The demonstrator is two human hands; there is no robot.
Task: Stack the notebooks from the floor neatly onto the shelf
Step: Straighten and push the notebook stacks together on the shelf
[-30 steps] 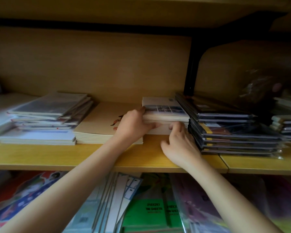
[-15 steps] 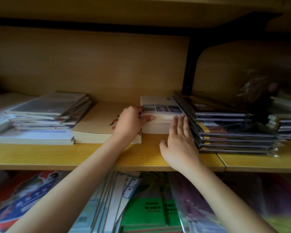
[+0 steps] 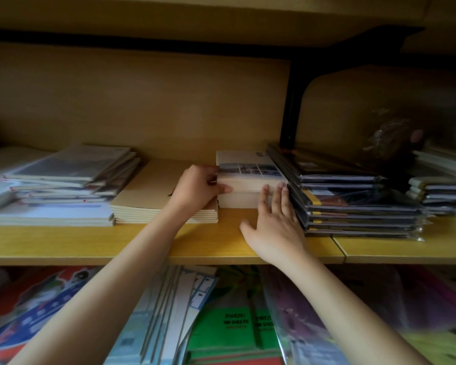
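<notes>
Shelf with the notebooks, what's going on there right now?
A person is squaring up a small notebook stack on the wooden shelf. The left hand grips the stack's left front corner, while the right hand lies open, straight fingers against its front edge. The stack sits between a tan notebook pile on its left and a plastic-wrapped dark pile on its right.

Stationery shop: wooden shelf (image 3: 63,243) stacked with wrapped notebooks (image 3: 353,204), paper packs (image 3: 234,327) below.
</notes>
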